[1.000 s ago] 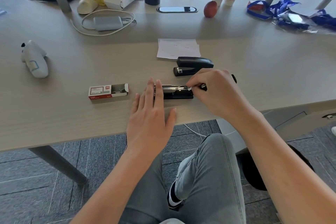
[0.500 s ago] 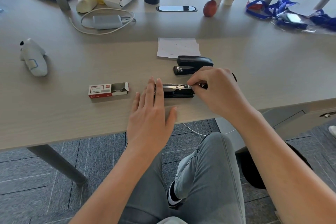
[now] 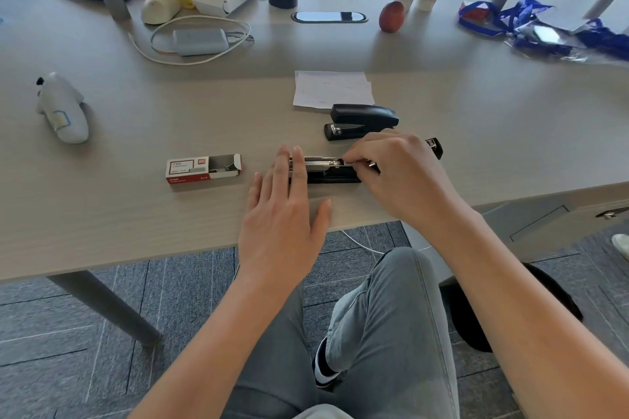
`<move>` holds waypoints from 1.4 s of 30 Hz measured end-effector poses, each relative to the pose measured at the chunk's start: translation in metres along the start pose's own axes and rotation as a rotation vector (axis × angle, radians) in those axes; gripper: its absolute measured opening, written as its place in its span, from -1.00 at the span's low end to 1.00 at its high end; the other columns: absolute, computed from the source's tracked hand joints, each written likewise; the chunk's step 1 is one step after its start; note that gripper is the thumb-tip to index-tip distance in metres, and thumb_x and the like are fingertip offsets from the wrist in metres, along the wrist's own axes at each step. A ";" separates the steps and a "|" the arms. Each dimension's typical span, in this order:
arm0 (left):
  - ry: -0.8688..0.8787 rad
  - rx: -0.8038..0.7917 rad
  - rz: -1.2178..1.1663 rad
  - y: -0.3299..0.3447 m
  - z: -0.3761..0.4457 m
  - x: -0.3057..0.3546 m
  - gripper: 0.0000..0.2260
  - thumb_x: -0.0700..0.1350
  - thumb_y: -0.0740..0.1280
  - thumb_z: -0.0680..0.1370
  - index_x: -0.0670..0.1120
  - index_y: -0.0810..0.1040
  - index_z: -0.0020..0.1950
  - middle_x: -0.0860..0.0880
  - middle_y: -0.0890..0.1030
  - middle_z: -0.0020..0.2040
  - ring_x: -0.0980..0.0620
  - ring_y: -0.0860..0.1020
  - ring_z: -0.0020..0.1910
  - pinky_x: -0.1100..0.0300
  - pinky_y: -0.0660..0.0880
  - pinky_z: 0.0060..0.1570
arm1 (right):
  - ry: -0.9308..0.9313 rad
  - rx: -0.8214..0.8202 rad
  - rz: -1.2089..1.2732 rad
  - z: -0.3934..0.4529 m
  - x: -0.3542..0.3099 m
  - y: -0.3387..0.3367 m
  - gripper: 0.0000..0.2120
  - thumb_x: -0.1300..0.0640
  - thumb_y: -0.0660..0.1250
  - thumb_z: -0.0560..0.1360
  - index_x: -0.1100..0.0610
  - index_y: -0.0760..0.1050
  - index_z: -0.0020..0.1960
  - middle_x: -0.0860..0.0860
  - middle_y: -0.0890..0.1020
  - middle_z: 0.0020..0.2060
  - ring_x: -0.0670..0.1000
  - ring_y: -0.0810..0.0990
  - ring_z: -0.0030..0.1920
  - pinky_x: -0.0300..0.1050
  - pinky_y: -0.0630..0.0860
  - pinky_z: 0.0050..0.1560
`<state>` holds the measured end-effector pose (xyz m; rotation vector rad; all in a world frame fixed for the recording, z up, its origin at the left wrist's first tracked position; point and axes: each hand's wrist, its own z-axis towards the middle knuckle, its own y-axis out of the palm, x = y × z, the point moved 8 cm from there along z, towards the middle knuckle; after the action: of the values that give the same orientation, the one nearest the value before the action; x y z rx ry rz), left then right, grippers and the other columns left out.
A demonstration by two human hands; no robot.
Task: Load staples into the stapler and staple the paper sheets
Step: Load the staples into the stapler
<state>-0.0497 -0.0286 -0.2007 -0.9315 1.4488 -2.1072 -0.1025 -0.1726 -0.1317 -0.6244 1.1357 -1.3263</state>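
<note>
Desk (image 3: pixel 102 214) of pale wood grain stands over grey carpet tiles (image 3: pixel 102 333).

Right hand inches along the open stapler's metal channel.

The right hand (image 3: pixel 405 177) has slid its pinched fingertips (image 3: pixel 349 160) slightly leftward along the staple channel of the open stapler (image 3: pixel 330 170), compared with a second ago, closing a little toward the left hand (image 3: pixel 286 214).

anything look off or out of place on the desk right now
Nothing looks spilled or damaged. The black stapler lying swung open near the desk edge fits loading. A second, closed black stapler sits behind it, overlapping the white paper sheets. The red-and-white staple box lies open-ended.
</note>
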 end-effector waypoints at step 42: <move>-0.067 0.067 -0.160 -0.012 -0.012 -0.014 -0.34 0.18 0.15 0.57 -0.22 0.29 0.55 -0.16 0.42 0.51 -0.10 0.33 0.53 -0.01 0.21 0.54 | 0.024 -0.179 0.061 0.004 -0.035 0.035 -0.49 0.36 0.23 0.52 -0.03 0.58 0.36 -0.01 0.58 0.18 0.11 0.44 0.21 0.09 0.43 0.29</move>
<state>-0.0484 -0.0068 -0.1964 -1.1141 1.3013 -2.2000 -0.0797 -0.1335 -0.1515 -0.6991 1.2929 -1.1917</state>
